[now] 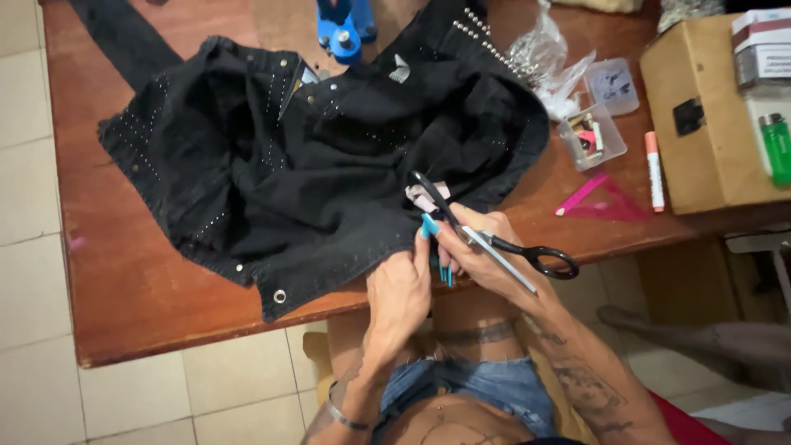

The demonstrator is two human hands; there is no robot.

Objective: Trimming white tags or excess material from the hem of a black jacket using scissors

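A: From the head view, what lies on the wooden table (124,280)?

B: A black denim jacket (313,165), crumpled into soft folds; rows of small round metal studs glint along its seams and collar; a metal eyelet sits in the hem corner near the table's front edge.

A: And the hands?

B: The right hand (482,251) grips black-handled scissors (494,239) by their shanks, fingers curled closed around them; the slim steel blades point up and left over the jacket's hem; the oval handle loops stick out to the right. The left hand (400,288) rests at the hem just beside it, fingers bent and pinching the fabric edge; a turquoise tool (430,227) shows between the two hands, though which hand has it I cannot tell.

A: What surrounds them?

B: A blue metal press (344,29) stands beyond the jacket; crinkled clear plastic bags (540,53) and two small transparent boxes (595,136) lie to the right; a pink translucent triangle ruler (606,206), a white marker with an orange cap (654,169), and a brown cardboard box (700,124) bearing a green lighter (774,147).
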